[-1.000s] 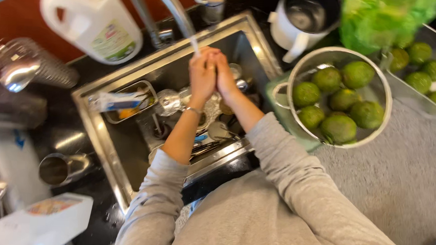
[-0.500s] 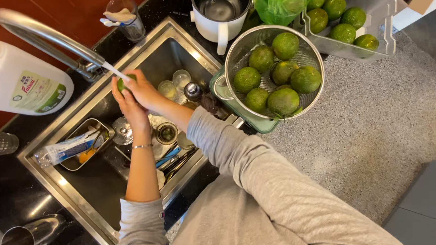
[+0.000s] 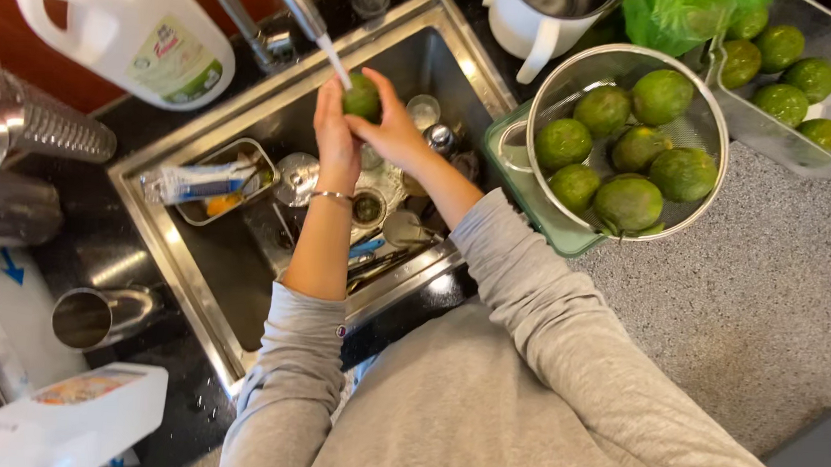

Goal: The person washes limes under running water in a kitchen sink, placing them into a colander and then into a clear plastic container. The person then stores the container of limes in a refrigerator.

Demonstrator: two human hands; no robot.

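Overhead, hands: left hand (image 3: 334, 130) and right hand (image 3: 393, 128) meet above the sink (image 3: 214, 280).
Grip: both hands' fingers are curled around one green fruit (image 3: 362, 98).
Fruit: directly beneath the tap (image 3: 295, 4).
Nearby: a bowl (image 3: 546, 89) of green fruit sits on the worktop (image 3: 744, 298).

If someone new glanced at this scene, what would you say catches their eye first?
Most likely the green fruit that both hands, left hand and right hand, hold under the tap's stream over the steel sink. Next, the metal bowl of green fruit on the counter to the right, and the big white jug at the upper left.
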